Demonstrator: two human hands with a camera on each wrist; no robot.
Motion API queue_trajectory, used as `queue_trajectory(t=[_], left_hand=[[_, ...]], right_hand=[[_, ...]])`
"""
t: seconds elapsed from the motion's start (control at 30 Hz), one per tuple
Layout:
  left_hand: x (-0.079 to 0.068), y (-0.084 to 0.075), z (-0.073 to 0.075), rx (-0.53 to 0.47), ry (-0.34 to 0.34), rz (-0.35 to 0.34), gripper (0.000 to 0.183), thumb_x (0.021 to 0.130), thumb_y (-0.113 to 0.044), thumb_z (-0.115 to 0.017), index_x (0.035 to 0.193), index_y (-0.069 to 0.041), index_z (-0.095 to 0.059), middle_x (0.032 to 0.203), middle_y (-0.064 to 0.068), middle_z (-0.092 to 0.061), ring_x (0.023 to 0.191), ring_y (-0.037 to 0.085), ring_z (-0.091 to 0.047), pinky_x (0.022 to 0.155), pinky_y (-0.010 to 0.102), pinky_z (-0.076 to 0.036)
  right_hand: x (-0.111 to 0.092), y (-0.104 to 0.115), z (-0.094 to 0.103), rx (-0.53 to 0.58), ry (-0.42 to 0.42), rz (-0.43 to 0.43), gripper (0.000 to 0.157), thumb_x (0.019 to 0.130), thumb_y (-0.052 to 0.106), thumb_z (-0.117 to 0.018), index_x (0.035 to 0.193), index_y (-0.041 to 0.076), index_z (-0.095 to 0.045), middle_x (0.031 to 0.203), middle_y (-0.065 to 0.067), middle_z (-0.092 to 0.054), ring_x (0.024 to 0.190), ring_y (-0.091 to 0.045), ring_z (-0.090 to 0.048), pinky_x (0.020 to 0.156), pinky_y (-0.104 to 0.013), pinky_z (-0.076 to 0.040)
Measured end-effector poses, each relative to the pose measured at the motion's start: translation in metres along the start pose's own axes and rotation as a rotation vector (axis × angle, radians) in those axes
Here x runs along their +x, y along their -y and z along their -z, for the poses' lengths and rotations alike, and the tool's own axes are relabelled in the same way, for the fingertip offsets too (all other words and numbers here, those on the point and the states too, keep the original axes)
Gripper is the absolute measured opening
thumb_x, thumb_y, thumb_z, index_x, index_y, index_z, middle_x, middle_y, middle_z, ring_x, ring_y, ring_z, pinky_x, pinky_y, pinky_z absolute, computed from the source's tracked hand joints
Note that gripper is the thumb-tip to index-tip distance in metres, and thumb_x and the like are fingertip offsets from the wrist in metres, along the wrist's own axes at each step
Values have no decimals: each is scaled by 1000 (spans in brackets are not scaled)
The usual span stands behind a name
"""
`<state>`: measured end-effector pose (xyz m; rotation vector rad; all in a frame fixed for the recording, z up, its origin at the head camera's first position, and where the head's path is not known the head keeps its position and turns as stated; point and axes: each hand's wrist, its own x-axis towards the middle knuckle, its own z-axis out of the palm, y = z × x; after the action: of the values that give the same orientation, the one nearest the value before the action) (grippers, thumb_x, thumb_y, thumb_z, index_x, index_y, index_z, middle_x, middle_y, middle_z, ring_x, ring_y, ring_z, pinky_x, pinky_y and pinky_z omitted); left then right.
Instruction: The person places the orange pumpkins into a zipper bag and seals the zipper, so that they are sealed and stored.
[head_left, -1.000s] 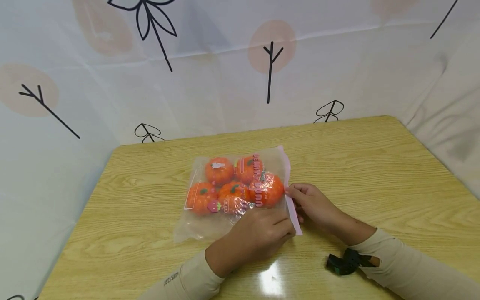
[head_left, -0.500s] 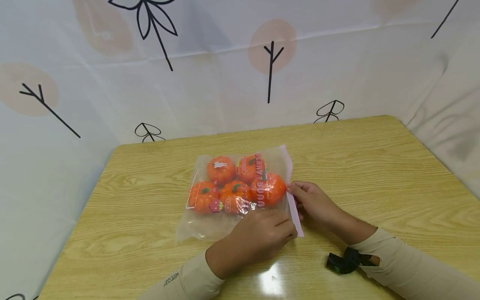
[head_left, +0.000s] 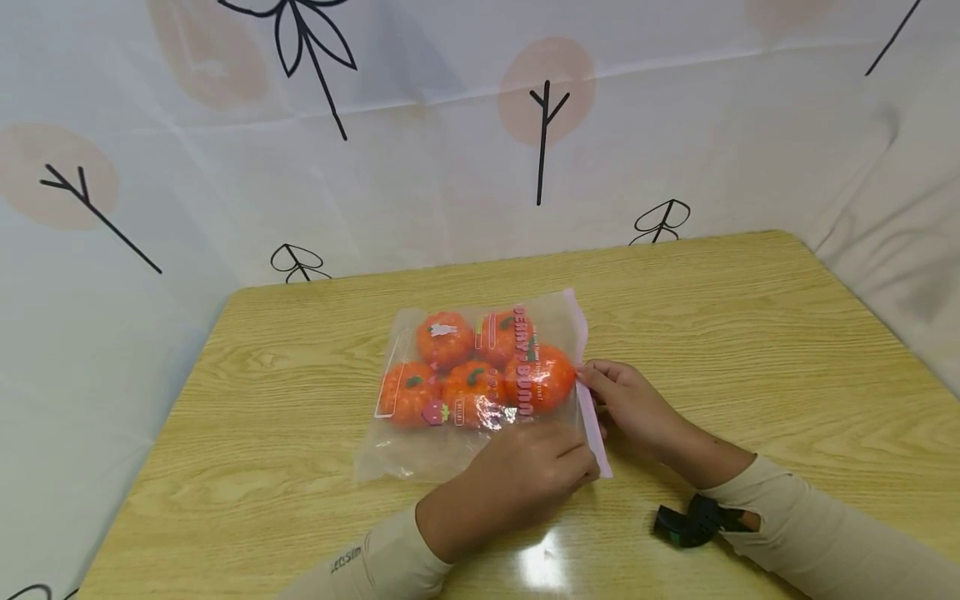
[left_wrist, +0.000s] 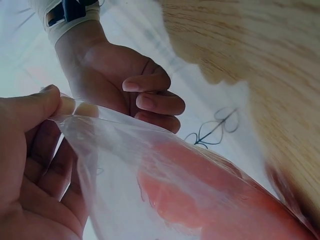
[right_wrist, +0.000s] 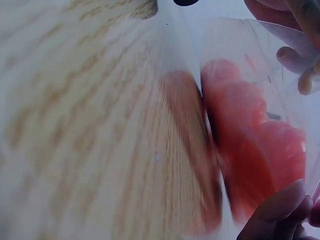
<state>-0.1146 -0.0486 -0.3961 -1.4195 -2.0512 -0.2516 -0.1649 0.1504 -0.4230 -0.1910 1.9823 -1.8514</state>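
Note:
A clear plastic zip bag (head_left: 420, 454) with pink print and a pink strip along its right edge lies on the table. Inside it are several small orange pumpkins (head_left: 472, 392) with green stems. My left hand (head_left: 517, 475) pinches the near corner of the bag's pink edge; in the left wrist view, thumb and fingers (left_wrist: 50, 100) grip the film there. Farther along that same edge, my right hand (head_left: 626, 408) pinches the strip between thumb and fingers. The right wrist view has the pumpkins close beside the right hand (right_wrist: 280, 212), with the left hand (right_wrist: 305, 55) above.
The wood-grain table (head_left: 300, 367) extends around the bag. Behind it hangs a white cloth (head_left: 420, 183) with plant drawings. A black device (head_left: 690, 521) is strapped at the right wrist.
The bag has shifted very slightly to the right, and the left hand with it, sliding a little right and toward the near side. The right hand stays almost in place, still pinching the edge.

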Motion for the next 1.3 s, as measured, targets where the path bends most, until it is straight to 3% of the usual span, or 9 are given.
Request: queue_trajectory(t=[0.2,0.47,1.3], left_hand=[[0,-1,1,14,11,-4,10,95,-24,-64,85,-24,-68,86,-10,-66,75,3,-63,65,16,-49],[1,-2,2,5,25,-10,11,96,-24,-63,86,-23,-67,93,-9,-68,77,3,-64,65,15,-49],[0,-7,1,25,31,-6,13,96,-26,-63,84,-23,-66,82,-11,-61,70,4,-60,56,16,-44]], right_hand=[[-1,2,0,7,-2,-21,34,108,34,-40,101,4,-55,71,5,-55,55,-7,-51,52,-25,-47],[0,3,1,16,-16,-17,34,108,33,-39,96,5,-55,72,5,-55,56,-7,-50,52,-25,-46],[3,1,6,-19,-35,-12,32,107,33,-41,101,6,-57,73,5,-55,56,-7,-49,52,-24,-46]])
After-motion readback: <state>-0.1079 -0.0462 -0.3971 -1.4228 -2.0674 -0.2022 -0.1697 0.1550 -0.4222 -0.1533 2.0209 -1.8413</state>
